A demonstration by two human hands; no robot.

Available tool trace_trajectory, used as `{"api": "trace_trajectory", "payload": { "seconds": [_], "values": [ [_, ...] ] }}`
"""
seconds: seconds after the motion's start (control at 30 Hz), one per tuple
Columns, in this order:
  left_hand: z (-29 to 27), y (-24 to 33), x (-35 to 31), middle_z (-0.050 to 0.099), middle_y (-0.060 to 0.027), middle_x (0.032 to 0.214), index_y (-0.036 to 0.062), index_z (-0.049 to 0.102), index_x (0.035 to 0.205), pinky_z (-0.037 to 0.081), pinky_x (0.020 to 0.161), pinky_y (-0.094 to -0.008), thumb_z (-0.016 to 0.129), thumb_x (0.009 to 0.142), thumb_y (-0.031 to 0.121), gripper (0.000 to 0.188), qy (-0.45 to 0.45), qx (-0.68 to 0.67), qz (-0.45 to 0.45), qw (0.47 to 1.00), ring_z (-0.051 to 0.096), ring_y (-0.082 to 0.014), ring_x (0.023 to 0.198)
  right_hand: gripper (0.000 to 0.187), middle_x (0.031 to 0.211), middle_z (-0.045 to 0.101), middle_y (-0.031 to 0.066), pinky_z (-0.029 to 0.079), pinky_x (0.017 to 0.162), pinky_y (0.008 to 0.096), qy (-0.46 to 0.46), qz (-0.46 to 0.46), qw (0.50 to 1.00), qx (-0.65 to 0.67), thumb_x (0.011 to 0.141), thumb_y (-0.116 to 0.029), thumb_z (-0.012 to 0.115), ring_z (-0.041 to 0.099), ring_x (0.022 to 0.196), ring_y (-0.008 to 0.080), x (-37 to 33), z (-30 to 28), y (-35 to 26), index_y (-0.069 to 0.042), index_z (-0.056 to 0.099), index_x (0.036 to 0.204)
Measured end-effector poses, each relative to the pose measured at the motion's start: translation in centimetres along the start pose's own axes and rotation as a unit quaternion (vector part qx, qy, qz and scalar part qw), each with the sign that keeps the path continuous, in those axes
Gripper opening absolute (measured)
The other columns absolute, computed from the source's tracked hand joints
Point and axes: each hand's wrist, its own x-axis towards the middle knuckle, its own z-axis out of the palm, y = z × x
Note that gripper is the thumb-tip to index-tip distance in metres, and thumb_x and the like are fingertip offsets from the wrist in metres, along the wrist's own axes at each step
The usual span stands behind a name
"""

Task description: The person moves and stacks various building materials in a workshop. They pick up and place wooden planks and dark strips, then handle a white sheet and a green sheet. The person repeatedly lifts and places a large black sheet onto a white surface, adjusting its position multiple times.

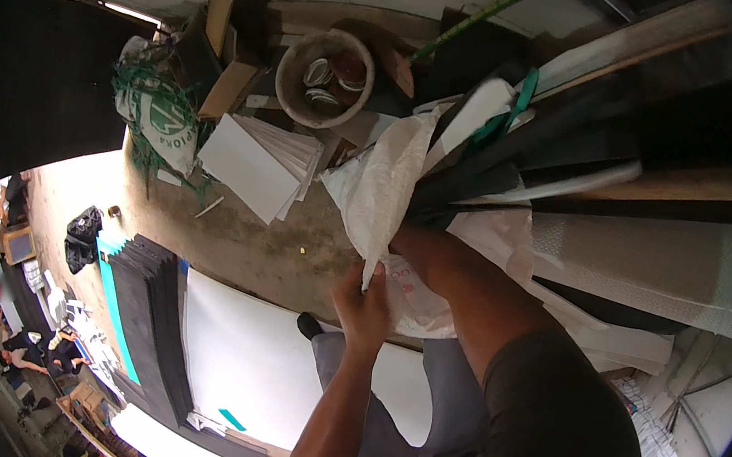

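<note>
A white woven sack (383, 180) hangs in front of me, its upper part spread and its lower corner drawn to a narrow point. My left hand (362, 308) is closed on that corner, the fingers pinching the fabric. My right hand (411, 245) is at the sack's right edge, and its fingers are hidden behind the cloth. Below my right wrist lies a paler, thin plastic sack (416, 300) with faint red print. Long dark and white strips (474, 164) stand just beyond the right hand, leaning to the right.
Ahead stands a round tub (288, 82) with several items inside. White sheets (250, 169) lie on the floor beside a green-netted sack (156, 116). A large white board (246, 351) and stacked black panels (149, 321) are at left. Other people work far left.
</note>
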Motion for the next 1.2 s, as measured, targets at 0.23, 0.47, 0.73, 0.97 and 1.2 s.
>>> {"api": "trace_trajectory", "payload": {
  "seconds": [0.23,0.47,0.73,0.97,1.2],
  "values": [
    [0.1,-0.3,0.5,0.067,-0.0078,0.102,-0.0063,0.062,0.122,0.050,0.086,-0.0293,0.077,0.095,0.015,0.037,0.001,-0.071,-0.012,0.997,0.060,-0.0133,0.094,0.048,0.144,0.055,0.0220,0.031,0.119,0.0535,0.144,0.028,0.980,0.137,0.087,-0.023,0.068,0.045,0.140,0.0387,-0.4,3.2,1.6,-0.004,0.065,0.131],
    [2.5,-1.6,-1.5,0.060,-0.0174,0.121,-0.0045,0.052,0.136,0.046,0.100,-0.0373,0.084,0.086,0.012,0.062,0.145,0.072,0.076,0.984,0.059,-0.0264,0.112,0.046,0.148,0.052,0.0229,0.025,0.123,0.0559,0.178,0.029,0.983,-0.019,0.090,-0.020,0.061,0.040,0.144,0.0455,-15.8,-4.3,6.5,-0.003,0.064,0.133],
    [3.6,-0.4,-3.3,0.059,-0.0149,0.131,-0.0028,0.048,0.143,0.045,0.105,-0.0338,0.066,0.086,-0.004,0.060,-0.055,-0.094,-0.031,0.994,0.056,-0.0224,0.120,0.034,0.118,0.069,0.0122,0.044,0.104,0.0545,0.040,0.026,0.978,-0.202,0.089,-0.025,0.063,0.058,0.118,0.0345,-17.3,-2.3,10.8,-0.006,0.076,0.114],
    [4.2,-1.1,-2.7,0.050,-0.0137,0.145,-0.0008,0.038,0.151,0.042,0.106,-0.0314,0.060,0.093,-0.007,0.063,-0.052,-0.099,-0.001,0.994,0.051,-0.0213,0.128,0.026,0.103,0.074,0.0086,0.045,0.102,0.0538,0.089,0.115,0.989,0.034,0.085,-0.031,0.066,0.061,0.114,0.0304,-9.7,7.8,8.5,-0.016,0.081,0.101],
    [3.2,0.2,-1.8,0.047,-0.0112,0.144,0.0099,0.031,0.155,0.045,0.106,-0.0393,0.062,0.097,-0.001,0.067,-0.031,-0.305,-0.086,0.948,0.052,-0.0243,0.128,0.053,0.122,0.069,0.0125,0.044,0.109,0.0488,0.198,-0.037,0.961,0.190,0.084,-0.038,0.076,0.060,0.124,0.0338,-19.2,-5.7,11.8,-0.014,0.068,0.131]
  ]
}}
